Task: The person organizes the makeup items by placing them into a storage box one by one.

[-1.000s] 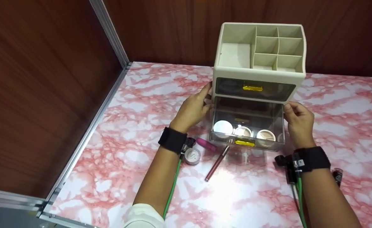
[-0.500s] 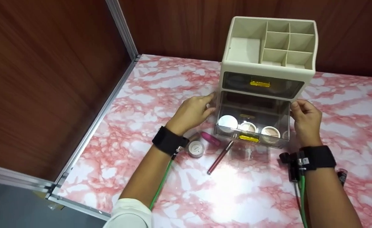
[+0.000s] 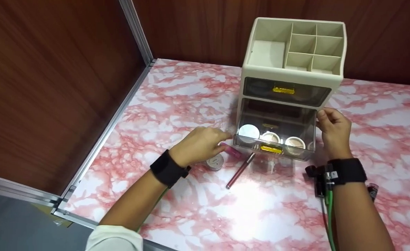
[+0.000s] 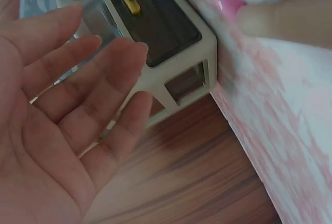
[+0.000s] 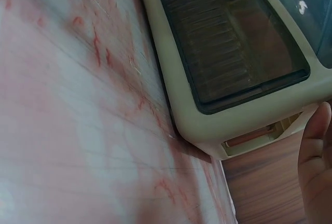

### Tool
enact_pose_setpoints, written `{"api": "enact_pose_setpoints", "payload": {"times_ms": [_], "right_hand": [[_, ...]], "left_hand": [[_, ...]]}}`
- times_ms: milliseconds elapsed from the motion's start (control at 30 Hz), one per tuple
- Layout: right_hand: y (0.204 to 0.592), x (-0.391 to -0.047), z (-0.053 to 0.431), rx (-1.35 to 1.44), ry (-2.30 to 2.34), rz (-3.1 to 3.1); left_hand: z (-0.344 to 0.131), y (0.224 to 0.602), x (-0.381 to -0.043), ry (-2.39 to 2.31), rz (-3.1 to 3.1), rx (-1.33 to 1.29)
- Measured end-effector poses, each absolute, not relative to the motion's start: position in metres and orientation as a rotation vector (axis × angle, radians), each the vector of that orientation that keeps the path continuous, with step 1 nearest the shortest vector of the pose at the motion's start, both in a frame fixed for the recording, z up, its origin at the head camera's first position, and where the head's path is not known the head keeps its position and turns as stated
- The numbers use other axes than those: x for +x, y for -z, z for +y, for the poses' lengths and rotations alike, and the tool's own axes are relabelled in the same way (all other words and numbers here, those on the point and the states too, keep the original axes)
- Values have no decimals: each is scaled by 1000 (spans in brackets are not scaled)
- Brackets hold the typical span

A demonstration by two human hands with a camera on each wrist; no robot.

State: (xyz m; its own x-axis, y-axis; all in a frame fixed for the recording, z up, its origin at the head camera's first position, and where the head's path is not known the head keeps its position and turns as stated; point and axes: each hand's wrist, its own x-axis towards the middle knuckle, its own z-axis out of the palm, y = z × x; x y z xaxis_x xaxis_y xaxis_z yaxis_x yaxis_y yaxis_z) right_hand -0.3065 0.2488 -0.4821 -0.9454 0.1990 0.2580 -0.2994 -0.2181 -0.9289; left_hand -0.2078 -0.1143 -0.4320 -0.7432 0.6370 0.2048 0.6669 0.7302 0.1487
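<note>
Only from left wrist: left hand's (image 4: 57, 138) palm (image 4: 33, 154), spread fingers (image 4: 101, 97); right hand's (image 3: 335, 134) grip unclear

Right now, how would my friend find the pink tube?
Start at the big cream organizer, then its pulled-out drawer. Near the drawer's front left corner, by the left hand, the pink tube lies on the table. It's bright pink, fatter than the long dark red tube and not squat like the jar.

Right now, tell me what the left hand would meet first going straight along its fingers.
Likely the open drawer, at its near left corner, just ahead of the left hand, though depth is unclear.
</note>
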Motion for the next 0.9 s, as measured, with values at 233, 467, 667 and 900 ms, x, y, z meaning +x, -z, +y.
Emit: {"api": "enact_pose_setpoints", "payload": {"times_ms": [233, 467, 667, 900], "right_hand": [[481, -307, 250, 161, -2231, -1717], [483, -307, 252, 181, -2214, -1745], [482, -306, 254, 188, -2231, -1738], [481, -307, 253, 200, -2219, -1767]], "left_hand": [[-116, 440, -195, 309, -2832, -1132], [-120, 457, -191, 326, -2816, -1183], [-124, 465, -191, 313, -2855, -1195], [-124, 474, -190, 314, -2892, -1191]]}}
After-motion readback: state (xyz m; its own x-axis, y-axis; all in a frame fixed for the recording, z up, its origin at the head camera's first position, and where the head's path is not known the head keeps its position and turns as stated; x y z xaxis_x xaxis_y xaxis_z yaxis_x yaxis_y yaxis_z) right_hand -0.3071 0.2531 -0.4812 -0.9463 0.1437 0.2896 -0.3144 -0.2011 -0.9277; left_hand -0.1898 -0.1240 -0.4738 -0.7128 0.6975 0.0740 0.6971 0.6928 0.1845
